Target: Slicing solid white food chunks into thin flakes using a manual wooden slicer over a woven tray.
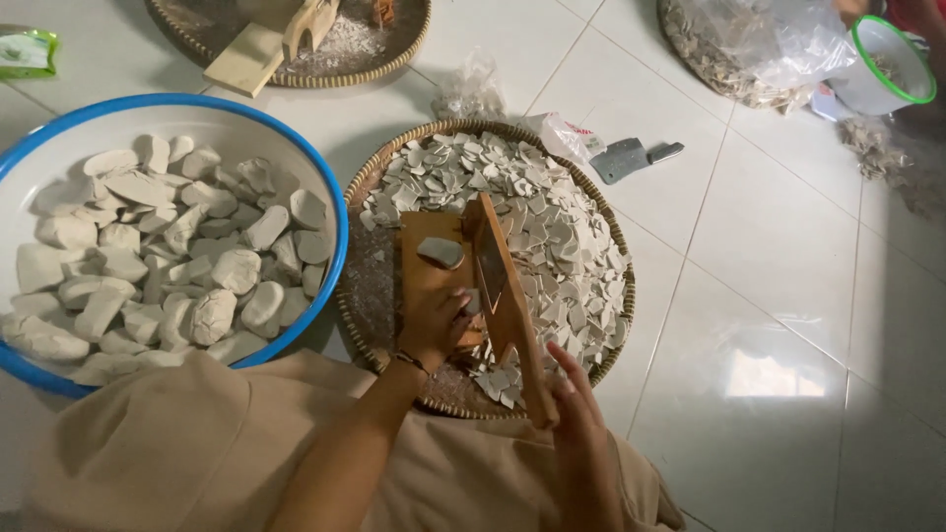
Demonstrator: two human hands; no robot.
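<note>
A wooden slicer with a hinged lever blade (503, 286) rests on a wooden board (419, 258) inside a round woven tray (367, 296). My left hand (436, 325) presses a small grey-white lump against the blade at the board's near end. My right hand (574, 404) grips the near end of the lever handle. Another grey lump (440, 252) lies on the board farther up. Thin pale slices (552, 227) fill the tray's far and right side.
A big white basin with a blue rim (340, 232) at the left holds many pale lumps (177, 266). A cleaver (633, 158) lies on the tiled floor beyond the tray. Another woven tray (394, 59) and a plastic bag (759, 44) sit farther off.
</note>
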